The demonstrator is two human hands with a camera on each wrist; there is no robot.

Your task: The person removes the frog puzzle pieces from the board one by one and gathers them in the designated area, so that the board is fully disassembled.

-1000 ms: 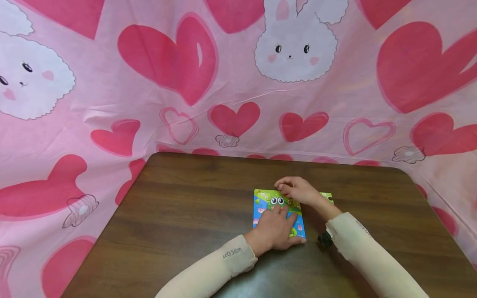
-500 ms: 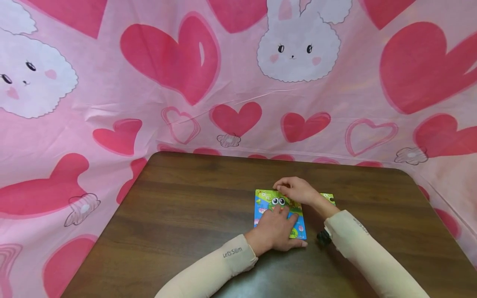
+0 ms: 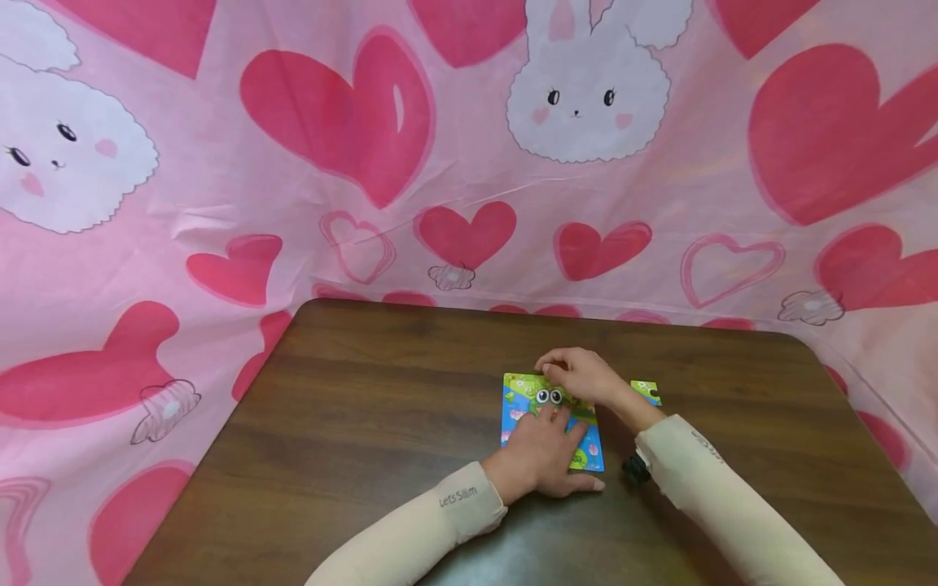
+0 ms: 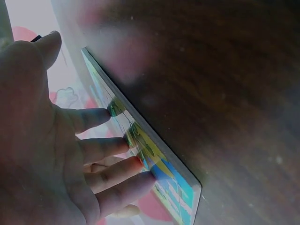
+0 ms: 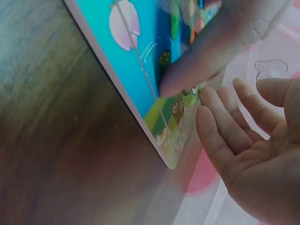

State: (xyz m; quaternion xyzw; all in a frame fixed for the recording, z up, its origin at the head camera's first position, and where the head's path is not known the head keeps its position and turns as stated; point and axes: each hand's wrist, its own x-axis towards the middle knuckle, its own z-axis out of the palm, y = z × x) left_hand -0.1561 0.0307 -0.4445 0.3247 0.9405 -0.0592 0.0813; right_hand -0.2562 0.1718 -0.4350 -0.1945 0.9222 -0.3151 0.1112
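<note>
A square frog jigsaw puzzle (image 3: 517,397) in green and blue lies flat on the brown table. Across its lower part, my left hand (image 3: 541,456) is spread with straight fingers. In the left wrist view, fingertips (image 4: 149,178) touch the picture surface. My right hand (image 3: 582,376) is at the far edge of the puzzle, covering its upper right part. The right wrist view shows this hand's fingers (image 5: 211,124) loosely bent beside the picture, with nothing seen in them. A notched puzzle piece (image 3: 645,388) lies to the right, partly hidden by the right forearm.
The wood-grain table (image 3: 381,439) extends around the puzzle on all sides. Behind it hangs a pink cloth (image 3: 469,179) with hearts and rabbits. A small black device (image 3: 636,469) sits at the right wrist.
The right hand has shifted very slightly left relative to the puzzle, and a little more of the separate piece shows. The left hand stays on the puzzle. The head view has drifted slightly.
</note>
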